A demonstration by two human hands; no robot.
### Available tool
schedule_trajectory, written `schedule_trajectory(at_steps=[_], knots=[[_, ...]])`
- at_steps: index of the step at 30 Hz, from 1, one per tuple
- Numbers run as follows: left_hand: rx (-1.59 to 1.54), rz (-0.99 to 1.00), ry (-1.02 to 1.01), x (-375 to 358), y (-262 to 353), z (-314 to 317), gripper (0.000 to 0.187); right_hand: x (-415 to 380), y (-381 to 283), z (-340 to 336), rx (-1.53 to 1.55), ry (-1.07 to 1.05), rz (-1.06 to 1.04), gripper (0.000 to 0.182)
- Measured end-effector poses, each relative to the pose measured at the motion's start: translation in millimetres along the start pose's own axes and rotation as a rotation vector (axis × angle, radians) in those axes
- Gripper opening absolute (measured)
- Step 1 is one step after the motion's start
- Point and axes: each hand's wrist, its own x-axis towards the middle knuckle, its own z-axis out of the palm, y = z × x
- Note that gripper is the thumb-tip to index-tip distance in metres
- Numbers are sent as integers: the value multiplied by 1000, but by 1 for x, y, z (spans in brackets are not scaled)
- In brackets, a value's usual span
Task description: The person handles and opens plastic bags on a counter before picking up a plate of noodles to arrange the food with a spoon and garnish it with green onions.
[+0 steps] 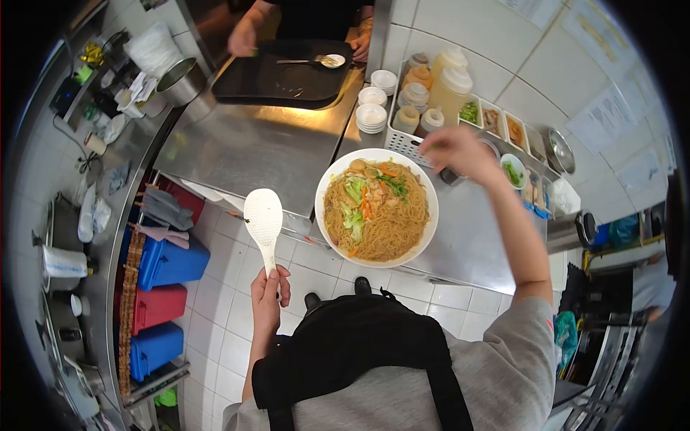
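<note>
My left hand [269, 296] is wrapped round the handle of a white rice paddle [264, 217], held upright left of the bowl. A large white bowl [430, 228] of thin brown noodles [388, 223], topped with cabbage, carrot, meat and green herbs, sits at the counter's front edge. My right hand [460, 152] is raised beyond the bowl's upper right, beside the white basket [408, 146] of sauce bottles. Its fingers are pinched together around a bit of something too small to name. Neither hand touches the bowl.
Stacked small white dishes [371, 116] stand behind the bowl. A black tray [284, 75] with a spoon and small dish lies at the back, near a co-worker's hands. Garnish containers [492, 120] and a bowl of chopped greens [512, 171] are at right. Colored bins [169, 262] are lower left.
</note>
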Motion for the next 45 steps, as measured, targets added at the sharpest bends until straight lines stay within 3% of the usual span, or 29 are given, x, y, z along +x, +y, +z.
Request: schedule_trajectory(at_steps=[1, 3, 6, 10, 12, 18, 22, 24, 26, 28, 30, 32, 33, 35, 36, 37, 38, 40, 41, 42, 43, 44, 45], knots=[[-9, 6, -21, 2, 1, -1, 24, -1, 1, 26, -79, -107, 23, 15], [-4, 15, -49, 4, 4, -4, 24, -5, 17, 73, -476, -23, -273, 17], [-12, 23, -68, 6, 5, -7, 23, -7, 26, 97, -535, 8, -235, 15], [-52, 18, -74, 7, -1, -6, 23, -20, 7, 90, -546, 50, -247, 13], [-45, 13, -70, 6, -1, -1, 23, -26, -9, 86, -487, 218, -222, 11], [-56, 24, -64, 7, -4, 15, 24, -29, 22, 97, -575, 212, -349, 11], [-146, 29, -34, 16, -14, 31, 24, -36, 17, 91, -447, 280, -207, 9], [-128, 61, -38, 21, -20, 38, 24, -38, 25, 96, -566, 149, -450, 11], [-100, 70, 16, 23, -25, 45, 24, -34, 29, 94, -478, 204, -408, 14], [-138, 57, 26, 24, -26, 50, 25, -33, 33, 97, -497, 83, -415, 14], [-153, 38, 91, 26, -32, 53, 26, -33, 29, 78, -567, 18, -407, 14], [-118, 48, 165, 25, -29, 57, 25, -36, 15, 52, -281, 25, -410, 13], [-84, 53, 198, 24, -26, 59, 25, -31, 19, 25, -326, 126, -415, 13], [-125, 72, 208, 22, -24, 58, 25, -24, 17, -34, -237, 437, -207, 12], [-122, 80, 200, 21, -23, 57, 25, -6, 50, -73, -150, 568, -104, 13], [-120, 66, 225, 18, -20, 57, 25, 10, 72, -108, -128, 679, -168, 13], [-113, 63, 251, 18, -16, 56, 25, 22, 98, -142, -166, 711, -53, 13], [-120, 70, 267, 17, -15, 54, 25, 43, 160, -177, -184, 663, 140, 12], [-127, 73, 271, 17, -15, 53, 24, 54, 205, -187, -174, 661, 134, 12], [-119, 84, 282, 18, -14, 52, 24, 69, 251, -195, -321, 509, 92, 16], [-118, 79, 281, 18, -14, 52, 24, 75, 253, -186, -465, 352, 49, 22], [-115, 69, 285, 15, -15, 51, 24, 77, 255, -182, -450, 341, 38, 22], [-114, 80, 285, 15, -14, 51, 24, 77, 255, -179, -243, 254, 20, 30]])
